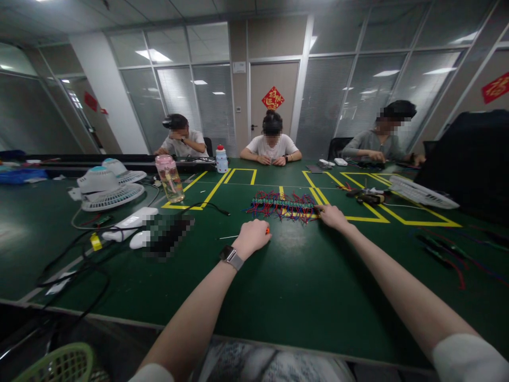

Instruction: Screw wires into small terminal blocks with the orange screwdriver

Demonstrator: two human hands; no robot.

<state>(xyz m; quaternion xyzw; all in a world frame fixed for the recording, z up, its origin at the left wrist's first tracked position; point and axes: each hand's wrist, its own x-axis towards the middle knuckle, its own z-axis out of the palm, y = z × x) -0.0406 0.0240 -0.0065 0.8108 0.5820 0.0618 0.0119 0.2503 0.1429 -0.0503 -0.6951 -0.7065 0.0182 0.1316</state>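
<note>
A long row of small green circuit boards [280,203] with red and blue wires lies across the table ahead of me. My left hand [253,236], with a watch on its wrist, is closed just in front of the row's near side. It holds a screwdriver [229,237]; the thin metal shaft sticks out to the left and a bit of orange handle shows at the fingers. At the row's right end, my right hand [333,216] has its fingertips closed on the last circuit board. The fingertips look small and partly hidden among the wires.
Left stand white fans [113,196], a pink-lidded bottle [170,178], a white power strip [131,223] and black cables [85,260]. Loose wired boards [437,249] and a black monitor [469,159] are at right. Yellow tape marks the green table. Three people sit opposite.
</note>
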